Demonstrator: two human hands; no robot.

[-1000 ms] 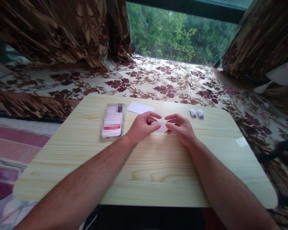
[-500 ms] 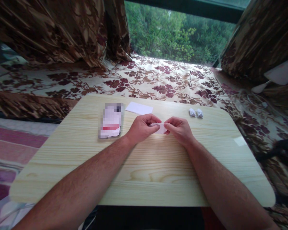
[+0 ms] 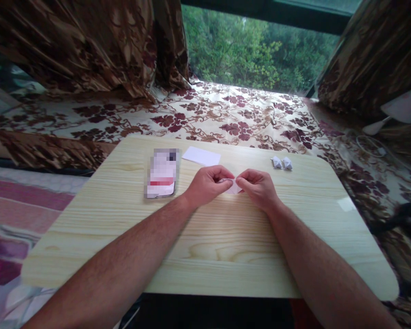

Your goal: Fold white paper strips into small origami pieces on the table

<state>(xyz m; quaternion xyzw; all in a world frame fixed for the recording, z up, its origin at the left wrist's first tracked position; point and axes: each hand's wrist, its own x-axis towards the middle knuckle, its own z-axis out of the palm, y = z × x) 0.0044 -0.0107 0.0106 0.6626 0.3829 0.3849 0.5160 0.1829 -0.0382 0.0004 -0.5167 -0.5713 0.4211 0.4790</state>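
Note:
Over the middle of the table, my left hand pinches a small folded piece of white paper between thumb and fingers. My right hand grips the same paper from its other side, so the two sets of fingertips almost meet. Most of the paper's upper part is hidden behind my fingers. Beyond the right hand sit two small folded paper shapes, side by side and pointed on top. Flat white sheets of paper lie just beyond the left hand.
A phone, its surface pixelated, lies left of the hands on the pale wooden table. Behind the table runs a ledge with flowered cloth below a window. A white lamp and its cable are at the far right.
My fingertips have drawn closer together on the paper, and less of its top edge shows. The whole view has shifted slightly.

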